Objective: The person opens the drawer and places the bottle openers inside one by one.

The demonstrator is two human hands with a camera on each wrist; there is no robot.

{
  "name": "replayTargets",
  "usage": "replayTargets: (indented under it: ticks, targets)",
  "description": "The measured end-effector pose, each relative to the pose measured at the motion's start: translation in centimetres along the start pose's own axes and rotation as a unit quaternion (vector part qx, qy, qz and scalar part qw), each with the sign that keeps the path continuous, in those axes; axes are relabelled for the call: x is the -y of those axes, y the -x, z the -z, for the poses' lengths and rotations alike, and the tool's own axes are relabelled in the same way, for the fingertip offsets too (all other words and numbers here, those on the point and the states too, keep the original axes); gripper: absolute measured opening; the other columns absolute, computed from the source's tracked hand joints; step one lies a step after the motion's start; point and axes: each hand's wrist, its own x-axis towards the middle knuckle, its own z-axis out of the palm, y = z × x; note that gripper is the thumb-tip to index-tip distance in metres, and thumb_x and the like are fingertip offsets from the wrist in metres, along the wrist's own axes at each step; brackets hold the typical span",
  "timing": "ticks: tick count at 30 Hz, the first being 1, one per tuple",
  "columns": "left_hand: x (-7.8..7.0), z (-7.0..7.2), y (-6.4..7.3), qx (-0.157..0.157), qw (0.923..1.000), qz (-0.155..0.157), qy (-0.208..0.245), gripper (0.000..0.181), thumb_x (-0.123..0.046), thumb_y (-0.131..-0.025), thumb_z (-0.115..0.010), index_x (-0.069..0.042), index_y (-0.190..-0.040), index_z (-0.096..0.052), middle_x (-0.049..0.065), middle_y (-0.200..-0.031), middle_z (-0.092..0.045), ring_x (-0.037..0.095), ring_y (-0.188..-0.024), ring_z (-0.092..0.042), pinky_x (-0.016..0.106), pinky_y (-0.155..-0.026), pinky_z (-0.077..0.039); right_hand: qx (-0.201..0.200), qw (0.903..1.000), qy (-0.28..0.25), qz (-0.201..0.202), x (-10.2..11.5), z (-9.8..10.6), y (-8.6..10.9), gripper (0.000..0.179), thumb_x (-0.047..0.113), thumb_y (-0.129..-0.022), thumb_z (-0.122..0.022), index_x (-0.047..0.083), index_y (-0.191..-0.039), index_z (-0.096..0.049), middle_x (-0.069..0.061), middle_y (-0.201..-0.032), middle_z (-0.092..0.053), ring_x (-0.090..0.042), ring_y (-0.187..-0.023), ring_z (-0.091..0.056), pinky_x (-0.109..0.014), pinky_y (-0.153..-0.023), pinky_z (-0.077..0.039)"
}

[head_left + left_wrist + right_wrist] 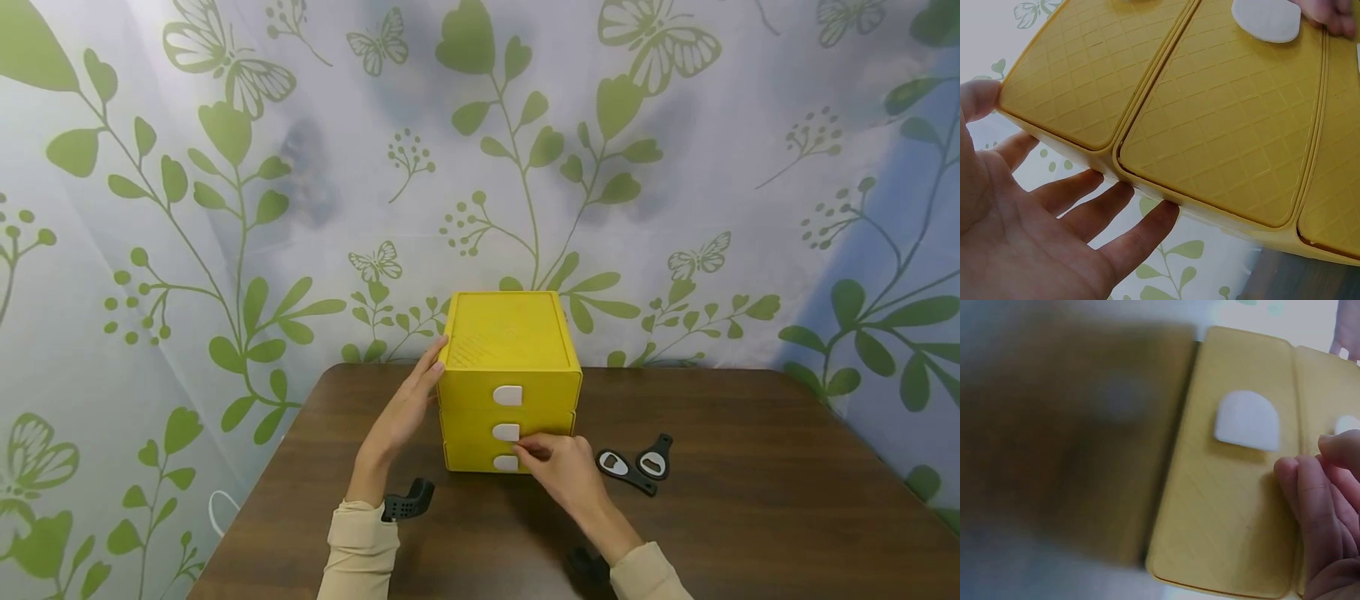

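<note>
While the left hand (401,421) is resting on the yellow three-drawer box (510,333), the right hand (566,471) is working at its front

With fingers extended, the left hand is lying against the box's left side. The box is standing by the back edge of the wooden table (750,467), about midway between its back corners. The right hand is bending its fingers beside the middle white handle (506,432); whether they are pinching it, I cannot tell. Step, as judged: opening or closing the middle drawer (1222,112). The next move is probably calling for a sure hold on that handle, the left hand steadying.

Count: one box, three drawers, three white handles; two bottle openers (641,481) are lying between box and table's right edge.
</note>
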Motion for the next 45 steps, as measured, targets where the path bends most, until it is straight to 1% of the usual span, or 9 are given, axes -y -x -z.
replayTargets:
  ticks: [3, 7, 17, 22, 27, 32, 39, 42, 45]
  targets:
    - [0.1, 0.0, 0.0, 0.001, 1.0000, -0.003, -0.001, 0.058, -0.055, -0.110, -0.034, -0.038, -0.164, -0.019, -0.004, -0.173, -0.010, 0.028, -0.159, -0.014, 0.068, -0.120, -0.024, 0.011, 0.9999, 0.003, 0.001, -0.2, -0.5, 0.5, 0.008, 0.018, -0.079, -0.091, 0.021, -0.084, -0.085, 0.012, -0.079, -0.078, 0.004, -0.070, -0.069, -0.019, -0.064, -0.058]
    - [0.2, 0.0, -0.3, 0.001, 1.0000, -0.006, -0.002, 0.058, -0.054, -0.111, -0.034, -0.038, -0.164, -0.019, -0.005, -0.172, -0.011, 0.026, -0.159, -0.015, 0.068, -0.120, -0.024, 0.021, 0.9998, 0.006, 0.000, -0.2, -0.7, 0.7, 0.009, 0.018, -0.080, -0.090, 0.021, -0.085, -0.085, 0.012, -0.081, -0.078, 0.001, -0.073, -0.071, -0.022, -0.067, -0.060]
    - [0.3, 0.2, -0.2, 0.002, 1.0000, -0.008, -0.005, 0.057, -0.053, -0.111, -0.033, -0.038, -0.164, -0.019, -0.004, -0.172, -0.012, 0.027, -0.158, -0.015, 0.068, -0.120, -0.025, 0.051, 0.9974, 0.045, 0.024, -0.8, -1.1, 1.0, 0.007, 0.013, -0.081, -0.088, 0.019, -0.082, -0.084, 0.013, -0.079, -0.077, -0.001, -0.069, -0.069, -0.024, -0.063, -0.058]
    - [0.4, 0.2, -0.2, 0.003, 0.9999, -0.010, -0.003, 0.058, -0.053, -0.111, -0.034, -0.037, -0.165, -0.019, -0.004, -0.172, -0.011, 0.027, -0.159, -0.015, 0.068, -0.120, -0.025, 0.062, 0.9962, 0.055, 0.026, -1.0, -1.0, 1.2, 0.009, 0.013, -0.082, -0.088, 0.021, -0.081, -0.083, 0.014, -0.078, -0.076, 0.002, -0.066, -0.066, -0.023, -0.062, -0.056]
    - [0.3, 0.1, -0.2, 0.000, 0.9999, -0.010, -0.005, 0.058, -0.053, -0.111, -0.034, -0.037, -0.165, -0.019, -0.004, -0.172, -0.011, 0.028, -0.158, -0.016, 0.068, -0.120, -0.025, 0.084, 0.9946, 0.047, 0.039, -0.6, -0.3, 1.7, 0.010, 0.014, -0.083, -0.086, 0.022, -0.082, -0.082, 0.015, -0.079, -0.076, 0.006, -0.064, -0.060, -0.020, -0.059, -0.053]
    - [0.3, 0.1, -0.4, -0.002, 0.9999, -0.010, -0.011, 0.058, -0.054, -0.111, -0.033, -0.038, -0.164, -0.019, -0.004, -0.173, -0.011, 0.029, -0.158, -0.016, 0.068, -0.120, -0.025, 0.106, 0.9922, 0.045, 0.048, -0.3, 0.3, 2.5, 0.009, 0.014, -0.085, -0.085, 0.022, -0.083, -0.082, 0.013, -0.081, -0.077, 0.007, -0.066, -0.062, -0.017, -0.059, -0.053]
    - [0.4, 0.2, -0.5, 0.001, 0.9999, -0.008, -0.009, 0.058, -0.055, -0.110, -0.034, -0.039, -0.164, -0.019, -0.005, -0.172, -0.011, 0.027, -0.158, -0.016, 0.067, -0.121, -0.025, 0.110, 0.9913, 0.034, 0.063, 0.3, 0.9, 3.7, 0.011, 0.012, -0.085, -0.084, 0.022, -0.083, -0.081, 0.016, -0.079, -0.075, 0.010, -0.066, -0.060, -0.015, -0.059, -0.051]
    - [0.4, 0.2, -0.4, 0.005, 0.9999, -0.011, -0.007, 0.058, -0.055, -0.111, -0.033, -0.038, -0.164, -0.018, -0.004, -0.173, -0.010, 0.028, -0.159, -0.014, 0.067, -0.121, -0.023, 0.110, 0.9914, 0.029, 0.065, 0.6, 1.1, 4.1, 0.012, 0.011, -0.085, -0.084, 0.022, -0.083, -0.081, 0.017, -0.079, -0.075, 0.011, -0.067, -0.059, -0.013, -0.059, -0.050]
    - [0.4, 0.3, -0.3, 0.005, 0.9999, -0.008, -0.008, 0.058, -0.056, -0.110, -0.034, -0.040, -0.164, -0.019, -0.006, -0.172, -0.011, 0.026, -0.159, -0.015, 0.066, -0.121, -0.023, 0.114, 0.9912, 0.022, 0.064, 1.0, 1.3, 4.6, 0.014, 0.009, -0.085, -0.083, 0.023, -0.083, -0.081, 0.017, -0.080, -0.075, 0.011, -0.069, -0.061, -0.011, -0.060, -0.050]
